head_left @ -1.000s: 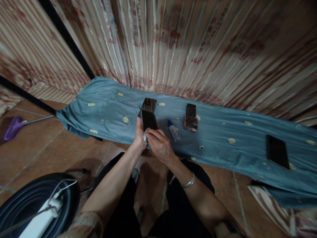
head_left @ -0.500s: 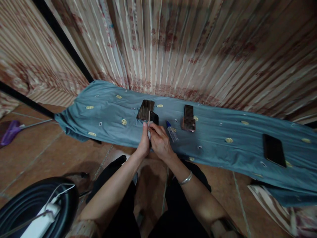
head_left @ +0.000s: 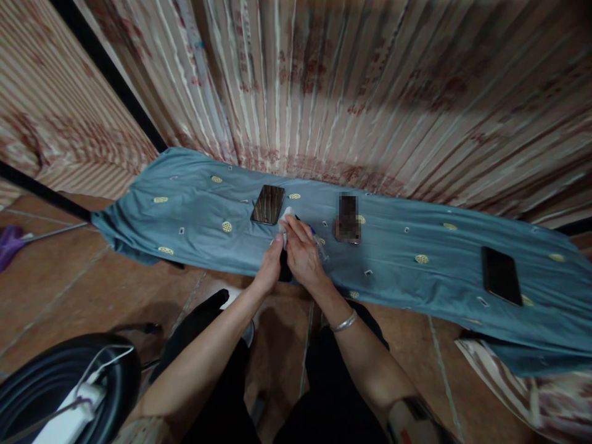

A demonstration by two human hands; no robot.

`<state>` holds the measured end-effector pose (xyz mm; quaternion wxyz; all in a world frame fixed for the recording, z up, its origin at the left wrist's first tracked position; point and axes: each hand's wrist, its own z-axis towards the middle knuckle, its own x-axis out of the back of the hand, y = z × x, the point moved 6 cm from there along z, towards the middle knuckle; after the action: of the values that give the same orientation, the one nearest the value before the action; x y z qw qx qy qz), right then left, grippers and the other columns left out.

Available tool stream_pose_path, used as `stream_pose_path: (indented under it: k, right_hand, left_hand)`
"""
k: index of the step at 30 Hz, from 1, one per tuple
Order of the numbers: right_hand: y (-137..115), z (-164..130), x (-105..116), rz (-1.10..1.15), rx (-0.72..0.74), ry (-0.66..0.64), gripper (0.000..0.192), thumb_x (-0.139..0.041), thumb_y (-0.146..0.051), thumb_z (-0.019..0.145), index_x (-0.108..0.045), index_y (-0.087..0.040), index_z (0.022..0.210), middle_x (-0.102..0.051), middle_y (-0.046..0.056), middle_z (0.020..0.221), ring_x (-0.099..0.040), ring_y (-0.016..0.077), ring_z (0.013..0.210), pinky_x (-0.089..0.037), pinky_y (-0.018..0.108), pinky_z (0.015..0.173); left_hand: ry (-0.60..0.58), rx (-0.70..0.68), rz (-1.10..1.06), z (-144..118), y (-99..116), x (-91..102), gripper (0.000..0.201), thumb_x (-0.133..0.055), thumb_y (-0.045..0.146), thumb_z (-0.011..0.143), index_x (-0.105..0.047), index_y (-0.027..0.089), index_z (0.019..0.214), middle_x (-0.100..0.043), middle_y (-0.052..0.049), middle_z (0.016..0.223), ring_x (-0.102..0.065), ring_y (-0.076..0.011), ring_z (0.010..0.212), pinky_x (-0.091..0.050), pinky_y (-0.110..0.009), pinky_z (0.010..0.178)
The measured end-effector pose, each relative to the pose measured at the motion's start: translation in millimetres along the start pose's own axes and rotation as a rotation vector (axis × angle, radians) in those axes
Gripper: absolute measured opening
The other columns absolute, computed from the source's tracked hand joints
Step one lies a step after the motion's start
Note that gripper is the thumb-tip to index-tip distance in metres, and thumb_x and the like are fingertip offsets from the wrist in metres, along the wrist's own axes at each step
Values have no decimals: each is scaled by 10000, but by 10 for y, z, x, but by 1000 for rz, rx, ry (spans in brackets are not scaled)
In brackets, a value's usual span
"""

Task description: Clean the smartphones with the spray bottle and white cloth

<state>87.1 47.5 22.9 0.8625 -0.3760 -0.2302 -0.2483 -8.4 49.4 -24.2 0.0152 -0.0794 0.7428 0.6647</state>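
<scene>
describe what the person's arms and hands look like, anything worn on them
Both forearms are bare, with no gloves on the left hand or right hand. A silver bangle circles the right wrist. A patterned sleeve edge shows near the left elbow, and another near the right.

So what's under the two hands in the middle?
A dark phone pokes out below the left hand and right hand, with a white cloth at the fingertips. Most of the phone is covered; the blue sheet lies underneath.

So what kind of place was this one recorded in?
Probably a home room used as a makeshift phone-cleaning bench: pleated floral curtains, terracotta floor tiles, and phones on a blue cloth-covered surface.
</scene>
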Motion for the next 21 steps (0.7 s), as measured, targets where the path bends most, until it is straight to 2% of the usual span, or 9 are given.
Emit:
stream_pose_path:
  k: [5, 8, 11, 15, 21]
  right_hand:
    - [57, 17, -8, 18, -37, 2, 459, -391, -206, 999, -519, -227, 1439, -536, 97, 1474, -459, 258, 1401, -387, 491, 1188]
    - [65, 27, -19, 25, -35, -6, 459, -386, -192, 996, -525, -221, 1432, -527, 100, 1480, -418, 256, 1434, -355, 485, 1213]
    - [84, 46, -12, 19, -21, -19, 453, -383, -178, 987, -546, -215, 1408, -536, 98, 1473, -391, 247, 1452, -340, 485, 1225]
    - [131, 69, 26, -20, -11, -20, 452, -347, -174, 982, -559, -185, 1381, -534, 109, 1475, -401, 222, 1447, -357, 470, 1221]
    - [220, 102, 83, -45, -61, -2, 502, -305, -154, 964, -501, -208, 1423, -563, 95, 1440, -471, 198, 1391, -394, 448, 1191]
  left_hand:
    - [-10, 5, 59, -45, 58, 11, 478, -461, 390, 954, -632, 108, 1300, -605, -109, 1413, -412, -231, 1442, -255, -372, 1230]
    - [-32, -8, 50, -48, 77, 23, 483, -491, 445, 933, -650, 150, 1282, -606, -85, 1417, -385, -233, 1459, -257, -385, 1227]
    - [-69, -29, 65, -56, 104, 6, 524, -495, 480, 923, -643, 142, 1293, -616, -90, 1406, -406, -239, 1446, -254, -387, 1226]
    - [-112, -34, 108, -91, 147, -40, 570, -495, 514, 910, -633, 138, 1315, -594, -93, 1428, -448, -255, 1419, -252, -397, 1226]
    - [-199, -95, 156, -165, 224, -103, 630, -455, 565, 912, -594, 156, 1370, -506, -67, 1509, -389, -237, 1457, -216, -368, 1237]
